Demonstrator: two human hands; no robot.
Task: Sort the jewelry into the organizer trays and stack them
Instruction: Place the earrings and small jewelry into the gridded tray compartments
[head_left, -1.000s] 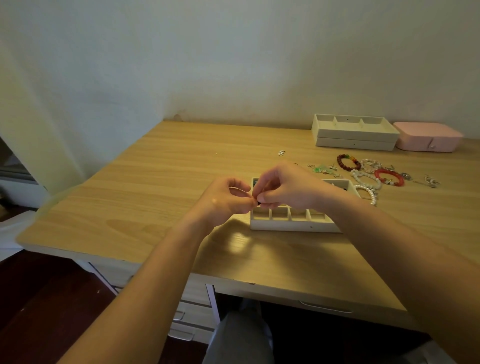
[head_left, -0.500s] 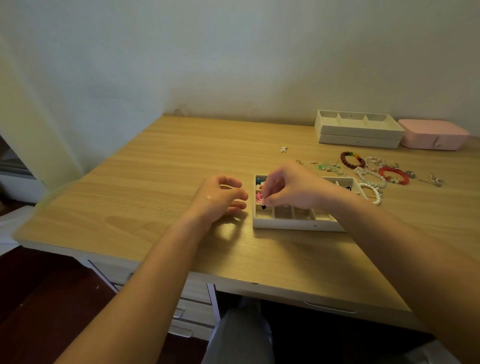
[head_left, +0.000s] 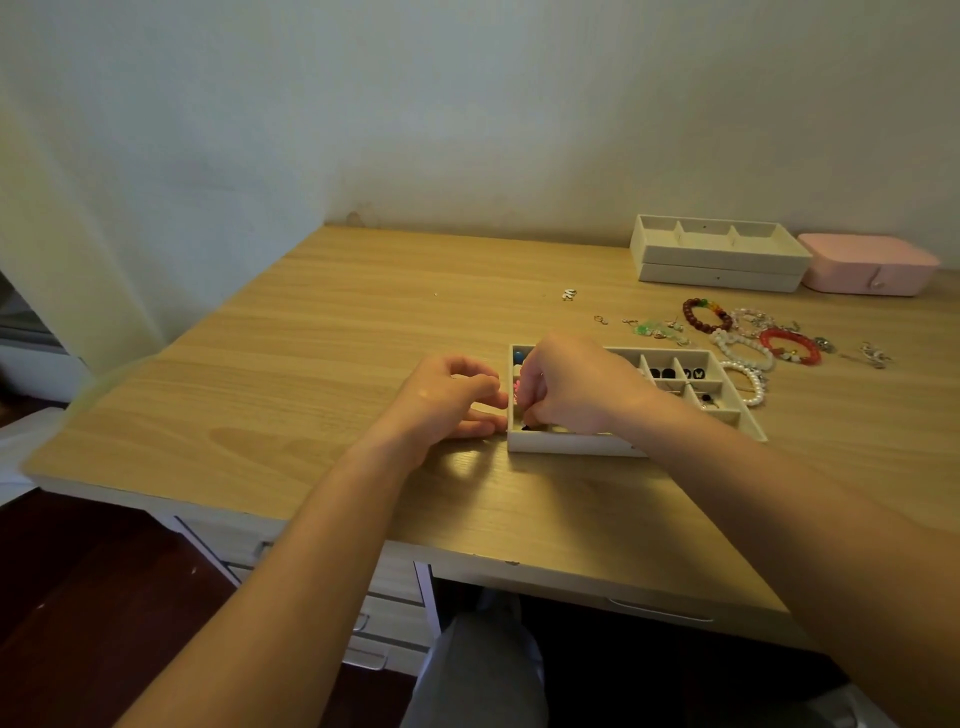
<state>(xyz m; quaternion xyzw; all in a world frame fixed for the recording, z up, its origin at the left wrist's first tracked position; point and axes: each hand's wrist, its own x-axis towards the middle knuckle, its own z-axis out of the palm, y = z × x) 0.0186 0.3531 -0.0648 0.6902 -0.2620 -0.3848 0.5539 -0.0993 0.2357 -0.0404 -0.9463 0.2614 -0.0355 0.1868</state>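
Observation:
A cream organizer tray (head_left: 571, 442) with several small compartments lies on the wooden desk in front of me. My right hand (head_left: 576, 387) hovers over its near left corner, fingertips pinched on a tiny dark piece of jewelry (head_left: 525, 427) low in a compartment. My left hand (head_left: 449, 402) rests on the desk against the tray's left side, fingers loosely curled, holding nothing. Small earrings lie in other compartments (head_left: 675, 373). Loose bracelets, brown (head_left: 706, 315), red (head_left: 789, 346) and pearl (head_left: 743, 353), lie right of the tray.
Two stacked cream trays (head_left: 719, 260) stand at the back right beside a pink jewelry box (head_left: 867, 264). Small loose earrings (head_left: 569, 294) and green charms (head_left: 649, 327) are scattered behind the tray. The desk's front edge (head_left: 467, 561) is near, with drawers below.
My hands, pinched together above the tray a second ago, have separated. The right hand has lowered the small dark piece into the tray's near left compartment; the left has settled on the desk.

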